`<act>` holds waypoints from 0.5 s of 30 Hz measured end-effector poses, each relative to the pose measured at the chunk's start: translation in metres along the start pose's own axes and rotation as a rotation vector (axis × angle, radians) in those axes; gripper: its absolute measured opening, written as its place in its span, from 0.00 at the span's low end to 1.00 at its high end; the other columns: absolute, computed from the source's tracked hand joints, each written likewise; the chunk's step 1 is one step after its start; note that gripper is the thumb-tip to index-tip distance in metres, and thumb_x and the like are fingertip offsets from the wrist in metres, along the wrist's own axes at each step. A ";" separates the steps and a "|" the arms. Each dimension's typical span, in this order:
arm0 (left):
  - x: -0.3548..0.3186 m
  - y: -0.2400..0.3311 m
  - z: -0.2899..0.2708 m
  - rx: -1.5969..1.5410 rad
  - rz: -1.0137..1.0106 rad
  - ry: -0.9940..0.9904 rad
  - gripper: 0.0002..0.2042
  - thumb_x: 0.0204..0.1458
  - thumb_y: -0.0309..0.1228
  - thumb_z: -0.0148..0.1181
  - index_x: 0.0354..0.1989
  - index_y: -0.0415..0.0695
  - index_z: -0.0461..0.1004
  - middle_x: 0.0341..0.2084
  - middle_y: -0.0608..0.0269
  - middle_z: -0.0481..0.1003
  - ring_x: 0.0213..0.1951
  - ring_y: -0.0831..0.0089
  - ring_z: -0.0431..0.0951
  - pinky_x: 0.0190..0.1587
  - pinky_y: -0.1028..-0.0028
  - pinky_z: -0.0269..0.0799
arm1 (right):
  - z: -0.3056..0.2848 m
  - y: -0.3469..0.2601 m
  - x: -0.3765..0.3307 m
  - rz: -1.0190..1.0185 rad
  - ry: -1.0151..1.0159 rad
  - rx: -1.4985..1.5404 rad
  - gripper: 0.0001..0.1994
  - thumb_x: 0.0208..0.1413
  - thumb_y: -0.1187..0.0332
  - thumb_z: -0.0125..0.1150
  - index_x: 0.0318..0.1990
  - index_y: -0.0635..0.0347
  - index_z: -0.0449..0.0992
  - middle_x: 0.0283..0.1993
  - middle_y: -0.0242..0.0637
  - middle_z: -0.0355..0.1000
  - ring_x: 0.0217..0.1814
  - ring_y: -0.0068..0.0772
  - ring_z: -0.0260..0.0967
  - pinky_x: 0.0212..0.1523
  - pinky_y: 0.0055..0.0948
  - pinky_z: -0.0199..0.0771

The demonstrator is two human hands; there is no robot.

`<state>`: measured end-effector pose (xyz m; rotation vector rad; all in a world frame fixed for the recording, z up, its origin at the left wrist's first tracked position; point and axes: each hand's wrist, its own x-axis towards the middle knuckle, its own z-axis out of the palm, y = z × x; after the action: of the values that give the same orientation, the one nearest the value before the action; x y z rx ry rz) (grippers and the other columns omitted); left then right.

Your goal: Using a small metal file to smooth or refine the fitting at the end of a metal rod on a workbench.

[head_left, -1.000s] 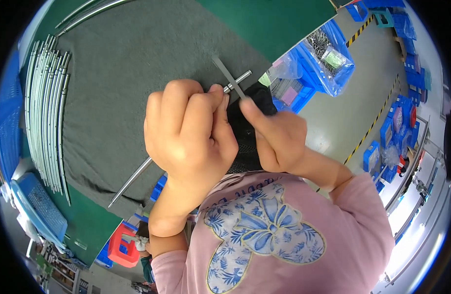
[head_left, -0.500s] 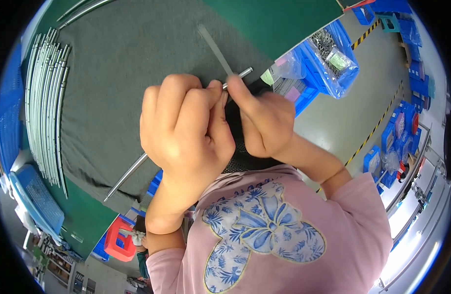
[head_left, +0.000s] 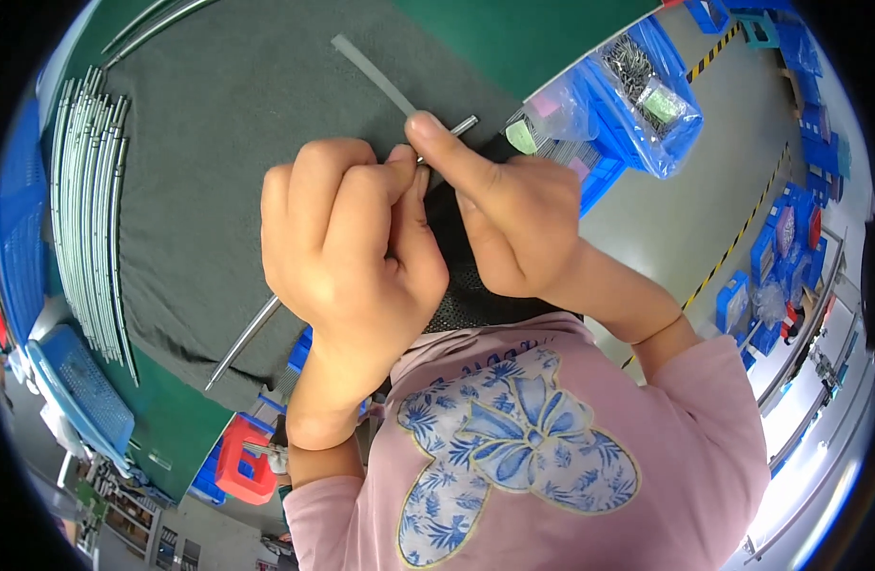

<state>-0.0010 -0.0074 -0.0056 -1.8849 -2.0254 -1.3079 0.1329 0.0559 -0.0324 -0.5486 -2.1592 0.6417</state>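
A thin silvery metal rod (head_left: 243, 343) runs slantwise through my left hand (head_left: 347, 238), whose fingers are closed around it. Its short far end sticks out past my fingertips, and its long part slopes down toward the near left. My right hand (head_left: 523, 214) is closed on a narrow, flat grey strip (head_left: 373, 76), with the thumb laid along its near end. The strip points to the far left and crosses the rod right by my left fingertips. My fingers hide whether the two touch. Beneath lies a dark grey cloth (head_left: 218, 124).
A row of similar metal rods (head_left: 87, 219) lies along the cloth's left side. At the right table edge, blue bins (head_left: 604, 152) hold small metal parts in bags. A light blue basket (head_left: 80, 390) stands at left, near a red plastic holder (head_left: 245, 462). Striped floor tape (head_left: 732, 243) runs at right.
The strip has swung and shifted to the left, with my right hand moving slightly left. My left hand stays on the rod and has moved a little left.
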 end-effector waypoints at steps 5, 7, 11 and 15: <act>0.001 -0.001 0.002 0.014 -0.024 0.000 0.07 0.35 0.19 0.65 0.23 0.42 0.73 0.23 0.63 0.69 0.23 0.65 0.65 0.24 0.70 0.60 | -0.003 0.000 -0.028 0.020 -0.027 -0.013 0.27 0.42 0.78 0.53 0.56 0.62 0.73 0.15 0.28 0.65 0.11 0.26 0.59 0.15 0.27 0.59; 0.002 -0.003 0.000 0.006 -0.009 0.008 0.07 0.35 0.19 0.65 0.22 0.42 0.72 0.23 0.63 0.69 0.23 0.65 0.64 0.23 0.70 0.60 | 0.007 0.007 0.001 -0.039 0.022 0.029 0.27 0.42 0.79 0.53 0.55 0.62 0.73 0.15 0.28 0.66 0.11 0.26 0.59 0.15 0.25 0.60; 0.002 -0.003 0.004 -0.011 -0.020 0.014 0.07 0.35 0.19 0.65 0.22 0.42 0.72 0.22 0.63 0.69 0.23 0.65 0.64 0.23 0.70 0.60 | -0.005 -0.006 -0.035 0.082 -0.045 0.005 0.27 0.43 0.77 0.54 0.57 0.61 0.72 0.14 0.27 0.63 0.12 0.27 0.60 0.15 0.27 0.59; 0.000 0.001 -0.002 0.007 -0.029 0.016 0.07 0.35 0.18 0.65 0.22 0.42 0.72 0.23 0.63 0.70 0.23 0.65 0.65 0.24 0.70 0.61 | 0.005 0.000 0.001 -0.012 -0.010 -0.026 0.27 0.43 0.78 0.53 0.56 0.61 0.73 0.13 0.26 0.62 0.10 0.24 0.58 0.15 0.24 0.59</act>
<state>-0.0010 -0.0085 -0.0038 -1.8439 -2.0541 -1.3162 0.1289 0.0548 -0.0344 -0.5469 -2.1820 0.6114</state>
